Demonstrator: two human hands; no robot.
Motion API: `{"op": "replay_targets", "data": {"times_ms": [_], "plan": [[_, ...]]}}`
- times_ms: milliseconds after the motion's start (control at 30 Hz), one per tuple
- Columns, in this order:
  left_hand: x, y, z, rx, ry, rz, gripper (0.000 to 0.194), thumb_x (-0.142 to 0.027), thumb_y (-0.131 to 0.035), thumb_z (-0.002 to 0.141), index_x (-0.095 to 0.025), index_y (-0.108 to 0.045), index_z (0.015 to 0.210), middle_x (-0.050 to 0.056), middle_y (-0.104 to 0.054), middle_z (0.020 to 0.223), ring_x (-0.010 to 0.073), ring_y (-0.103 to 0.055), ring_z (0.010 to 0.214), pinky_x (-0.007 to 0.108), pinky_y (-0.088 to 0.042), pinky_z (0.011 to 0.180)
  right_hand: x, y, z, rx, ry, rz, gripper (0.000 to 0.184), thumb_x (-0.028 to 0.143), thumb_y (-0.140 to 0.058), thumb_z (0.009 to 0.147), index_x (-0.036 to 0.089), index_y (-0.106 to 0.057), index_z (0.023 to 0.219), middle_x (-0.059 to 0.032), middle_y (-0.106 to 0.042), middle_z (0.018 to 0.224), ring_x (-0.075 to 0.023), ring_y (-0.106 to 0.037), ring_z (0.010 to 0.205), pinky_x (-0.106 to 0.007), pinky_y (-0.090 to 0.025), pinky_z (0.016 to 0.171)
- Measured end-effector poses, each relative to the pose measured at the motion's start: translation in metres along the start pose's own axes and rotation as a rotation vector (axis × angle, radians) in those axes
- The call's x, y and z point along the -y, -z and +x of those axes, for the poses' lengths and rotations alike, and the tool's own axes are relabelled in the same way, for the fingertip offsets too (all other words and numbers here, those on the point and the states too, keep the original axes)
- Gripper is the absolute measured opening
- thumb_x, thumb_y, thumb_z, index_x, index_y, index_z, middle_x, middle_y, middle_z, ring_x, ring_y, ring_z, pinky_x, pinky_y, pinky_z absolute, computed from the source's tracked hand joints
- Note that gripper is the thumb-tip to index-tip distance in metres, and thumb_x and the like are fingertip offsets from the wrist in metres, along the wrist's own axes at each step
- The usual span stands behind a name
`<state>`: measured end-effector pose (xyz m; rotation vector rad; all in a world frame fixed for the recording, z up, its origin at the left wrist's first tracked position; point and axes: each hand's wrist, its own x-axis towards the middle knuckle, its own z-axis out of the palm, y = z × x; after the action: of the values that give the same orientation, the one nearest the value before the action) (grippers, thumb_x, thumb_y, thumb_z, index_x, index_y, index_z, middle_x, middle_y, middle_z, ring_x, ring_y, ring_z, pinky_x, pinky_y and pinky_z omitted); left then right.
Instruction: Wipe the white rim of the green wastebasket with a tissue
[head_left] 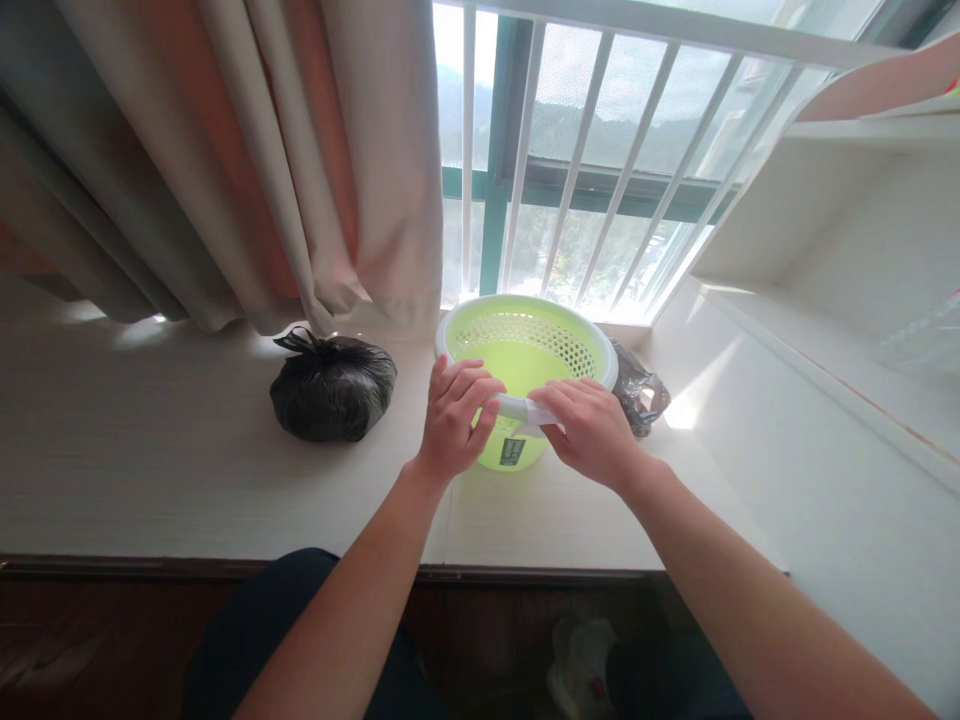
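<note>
A light green plastic wastebasket (541,452) stands upright on the pale ledge, its pale rim ring (513,406) facing up. Round holes pierce its upper wall, and a dark label sits low on the near side. My left hand (459,418) grips the near-left part of the rim, fingers over the top and thumb on the outside. On the near-right part, my right hand (589,425) is closed around the rim, with a whitish piece that I cannot make out under its fingers. No liner shows inside the basket.
A tied, filled black plastic bag (334,390) lies left of the basket. Behind its right side is a crumpled dark plastic bag (640,388). Curtains (360,150) hang at left; white window bars (574,160) stand behind. A whitish bag (581,660) is below the ledge.
</note>
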<state>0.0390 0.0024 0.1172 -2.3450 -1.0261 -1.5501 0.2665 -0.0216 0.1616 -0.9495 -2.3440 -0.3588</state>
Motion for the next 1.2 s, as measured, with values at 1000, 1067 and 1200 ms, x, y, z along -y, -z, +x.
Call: {"op": "replay_targets", "data": {"times_ms": [1000, 1067, 1200], "plan": [[0.003, 0.000, 0.000, -0.006, -0.027, -0.010, 0.024, -0.029, -0.045, 0.109, -0.024, -0.068, 0.108, 0.003, -0.074, 0.107, 0.0221, -0.063, 0.130, 0.048, -0.026, 0.131, -0.012, 0.001, -0.004, -0.019, 0.023, 0.055, 0.021, 0.008, -0.060, 0.091, 0.021, -0.065, 0.106, -0.0035, -0.075, 0.089, -0.0230, -0.066, 0.083, -0.035, -0.040, 0.077], [0.003, 0.000, 0.000, -0.004, -0.022, -0.005, 0.025, -0.030, -0.044, 0.109, -0.024, -0.068, 0.108, 0.003, -0.075, 0.107, 0.0219, -0.063, 0.130, 0.048, -0.026, 0.132, -0.013, 0.001, -0.005, -0.019, 0.028, 0.053, 0.021, 0.008, -0.060, 0.091, 0.021, -0.065, 0.106, -0.0037, -0.075, 0.090, -0.0230, -0.066, 0.083, -0.035, -0.040, 0.077], [0.003, 0.001, 0.000, 0.009, -0.008, 0.008, 0.029, -0.033, -0.042, 0.110, -0.025, -0.069, 0.107, 0.004, -0.075, 0.107, 0.0217, -0.064, 0.129, 0.048, -0.026, 0.132, -0.015, 0.001, -0.006, -0.020, 0.034, 0.043, 0.020, 0.009, -0.059, 0.092, 0.021, -0.065, 0.106, -0.0034, -0.075, 0.089, -0.0227, -0.066, 0.083, -0.035, -0.040, 0.078]]}}
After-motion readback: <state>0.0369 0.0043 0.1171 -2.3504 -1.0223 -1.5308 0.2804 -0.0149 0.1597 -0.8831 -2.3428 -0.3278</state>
